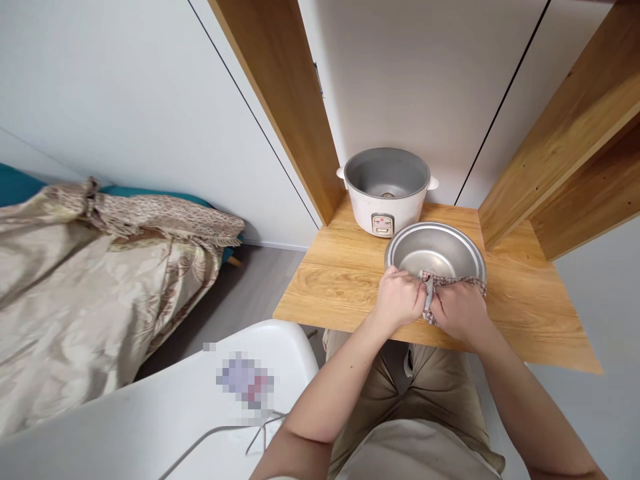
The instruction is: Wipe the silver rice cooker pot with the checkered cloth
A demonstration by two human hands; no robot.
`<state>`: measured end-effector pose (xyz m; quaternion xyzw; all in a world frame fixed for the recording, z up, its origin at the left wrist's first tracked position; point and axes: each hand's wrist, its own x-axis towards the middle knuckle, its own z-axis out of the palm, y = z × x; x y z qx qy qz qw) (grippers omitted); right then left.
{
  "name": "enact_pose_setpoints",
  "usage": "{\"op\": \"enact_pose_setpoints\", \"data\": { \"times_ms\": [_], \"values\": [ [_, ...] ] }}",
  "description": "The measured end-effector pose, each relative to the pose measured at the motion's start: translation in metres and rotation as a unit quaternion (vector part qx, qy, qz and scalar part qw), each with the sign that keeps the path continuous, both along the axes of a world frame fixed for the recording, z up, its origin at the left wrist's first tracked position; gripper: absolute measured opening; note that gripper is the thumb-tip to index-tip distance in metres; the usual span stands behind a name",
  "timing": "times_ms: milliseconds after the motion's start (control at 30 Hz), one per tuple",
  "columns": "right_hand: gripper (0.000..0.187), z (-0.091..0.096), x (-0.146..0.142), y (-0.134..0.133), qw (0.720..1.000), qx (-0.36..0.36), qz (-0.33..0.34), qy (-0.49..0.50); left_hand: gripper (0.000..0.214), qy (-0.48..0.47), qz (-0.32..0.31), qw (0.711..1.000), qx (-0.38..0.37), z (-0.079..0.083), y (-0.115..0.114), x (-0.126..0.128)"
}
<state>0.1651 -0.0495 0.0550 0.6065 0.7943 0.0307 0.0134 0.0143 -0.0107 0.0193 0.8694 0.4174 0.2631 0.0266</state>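
Note:
A metal inner pot [434, 250] sits on the wooden desk [340, 280], tipped a little toward me. My left hand [399, 297] is closed on the pot's near rim. My right hand [459, 311] is closed on a patterned cloth [450, 283] that lies folded over the same rim, right beside my left hand. Behind the pot stands a white rice cooker [386, 191] with no lid, its inside bare.
Wooden side panels [285, 87] rise left and right of the desk against a white wall. A white chair [150, 413] with a grey cable stands at lower left. A bed with beige covers [75, 280] lies further left.

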Motion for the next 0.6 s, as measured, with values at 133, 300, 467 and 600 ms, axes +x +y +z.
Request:
{"op": "enact_pose_setpoints", "data": {
  "times_ms": [133,300,467,600],
  "values": [
    [0.044,-0.001,-0.004,-0.002,1.000,-0.001,-0.015,0.002,0.036,0.008,-0.015,1.000,-0.004,0.001,0.002,-0.002],
    [0.043,0.002,0.005,0.000,1.000,-0.012,0.022,-0.004,0.036,0.006,-0.026,1.000,0.011,0.000,0.005,-0.004],
    [0.042,0.003,0.016,0.003,0.998,-0.012,0.068,0.013,0.034,0.010,-0.035,0.999,0.016,-0.001,0.006,-0.004],
    [0.043,0.003,0.014,0.002,0.998,-0.012,0.059,0.009,0.035,0.006,-0.030,1.000,0.006,-0.001,0.006,-0.005]
  ]
}}
